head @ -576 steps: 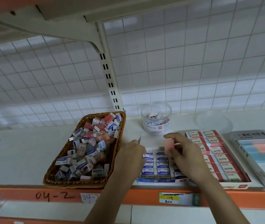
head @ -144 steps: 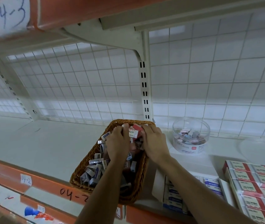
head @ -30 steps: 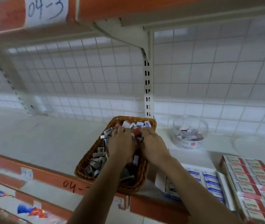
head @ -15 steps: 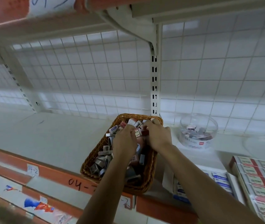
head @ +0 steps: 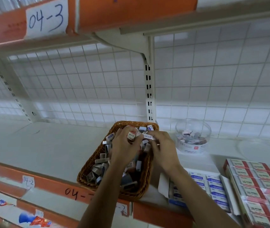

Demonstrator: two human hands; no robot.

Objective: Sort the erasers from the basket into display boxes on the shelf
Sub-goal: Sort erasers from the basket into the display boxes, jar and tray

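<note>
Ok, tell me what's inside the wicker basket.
The wicker basket holds a jumble of small sleeved erasers. The left hand and right hand each pinch one over its far end, covering the pile's middle; the basket's floor is hidden.

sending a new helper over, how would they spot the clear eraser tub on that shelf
On the white shelf, find the slotted upright behind the wicker basket. Just right of it, near the wire grid, stands the clear round tub. Unlike the flat cardboard display boxes in front, it is see-through.

One basket (head: pixel 89 162), two boxes (head: pixel 213 185), one tub (head: pixel 193 146)
</note>
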